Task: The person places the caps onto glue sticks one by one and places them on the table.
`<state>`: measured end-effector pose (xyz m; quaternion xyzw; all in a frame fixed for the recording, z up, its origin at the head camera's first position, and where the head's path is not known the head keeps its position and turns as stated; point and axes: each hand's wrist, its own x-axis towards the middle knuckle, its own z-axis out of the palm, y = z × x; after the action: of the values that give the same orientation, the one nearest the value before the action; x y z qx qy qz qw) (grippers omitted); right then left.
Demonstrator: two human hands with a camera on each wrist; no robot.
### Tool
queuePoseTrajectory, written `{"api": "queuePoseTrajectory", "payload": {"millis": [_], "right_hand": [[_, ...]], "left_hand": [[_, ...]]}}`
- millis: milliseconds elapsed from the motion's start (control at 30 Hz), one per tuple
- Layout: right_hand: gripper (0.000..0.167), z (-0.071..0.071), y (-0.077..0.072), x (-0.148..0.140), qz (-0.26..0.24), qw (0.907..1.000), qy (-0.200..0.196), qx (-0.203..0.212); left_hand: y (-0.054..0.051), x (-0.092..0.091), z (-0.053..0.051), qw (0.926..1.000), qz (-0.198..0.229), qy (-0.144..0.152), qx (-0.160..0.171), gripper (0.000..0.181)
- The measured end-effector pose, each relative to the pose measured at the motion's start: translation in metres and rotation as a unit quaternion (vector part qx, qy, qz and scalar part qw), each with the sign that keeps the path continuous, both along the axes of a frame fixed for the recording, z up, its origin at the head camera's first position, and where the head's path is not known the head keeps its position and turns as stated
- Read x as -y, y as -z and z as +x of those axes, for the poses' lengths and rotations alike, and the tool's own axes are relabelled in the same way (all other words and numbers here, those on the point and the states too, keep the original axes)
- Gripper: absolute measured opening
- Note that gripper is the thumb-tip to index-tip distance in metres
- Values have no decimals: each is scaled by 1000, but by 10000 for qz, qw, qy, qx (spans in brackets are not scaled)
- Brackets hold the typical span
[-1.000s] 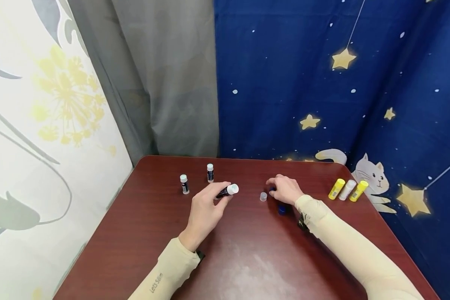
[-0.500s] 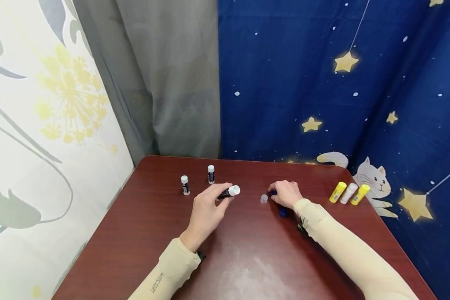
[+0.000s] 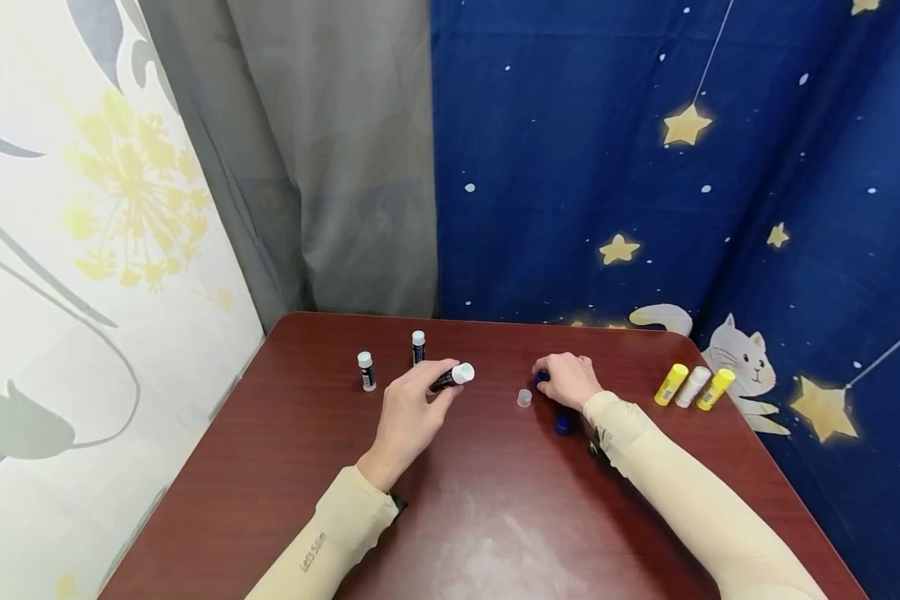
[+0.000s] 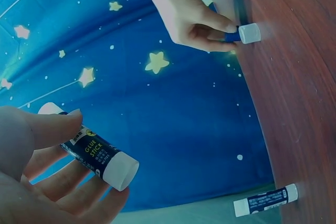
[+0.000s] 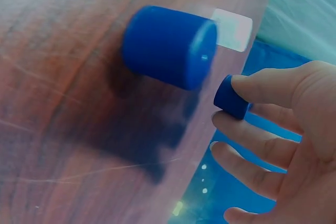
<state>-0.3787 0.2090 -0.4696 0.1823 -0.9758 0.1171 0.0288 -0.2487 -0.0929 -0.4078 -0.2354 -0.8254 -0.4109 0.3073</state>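
Note:
My left hand (image 3: 408, 421) holds a glue stick (image 3: 447, 380) tilted above the table, its white end pointing right. In the left wrist view the dark label on this glue stick (image 4: 94, 150) shows, with the thumb on one side and fingers on the other. Over the table to the right, my right hand (image 3: 567, 383) pinches a small blue cap (image 5: 231, 98) between thumb and index finger; its other fingers are loosely bent. A second blue cap (image 3: 562, 427) stands nearer to me. Just left of the right hand is a translucent whitish cap (image 3: 523, 398).
Two more dark-labelled glue sticks stand upright at the back left, one (image 3: 367, 372) left of the other (image 3: 418, 347). At the right edge are a yellow tube (image 3: 671, 384), a white tube (image 3: 692, 387) and another yellow tube (image 3: 716, 389). Curtains (image 3: 540, 167) hang behind the table (image 3: 270, 500).
My right hand's fingers have drawn in slightly around the blue cap. The left hand keeps the glue stick in the same place. The head view has shifted a little.

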Motion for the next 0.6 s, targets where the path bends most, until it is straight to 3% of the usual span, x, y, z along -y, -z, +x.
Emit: {"api": "queuePoseTrajectory", "payload": {"millis": [233, 600], "right_hand": [[27, -1, -12, 0, -126, 9997, 54, -179], [26, 1, -35, -3, -404, 9956, -8, -847]], "left_hand": [[2, 2, -14, 9998, -106, -129, 141, 33], [1, 9, -41, 9986, -140, -371, 347, 33]]}}
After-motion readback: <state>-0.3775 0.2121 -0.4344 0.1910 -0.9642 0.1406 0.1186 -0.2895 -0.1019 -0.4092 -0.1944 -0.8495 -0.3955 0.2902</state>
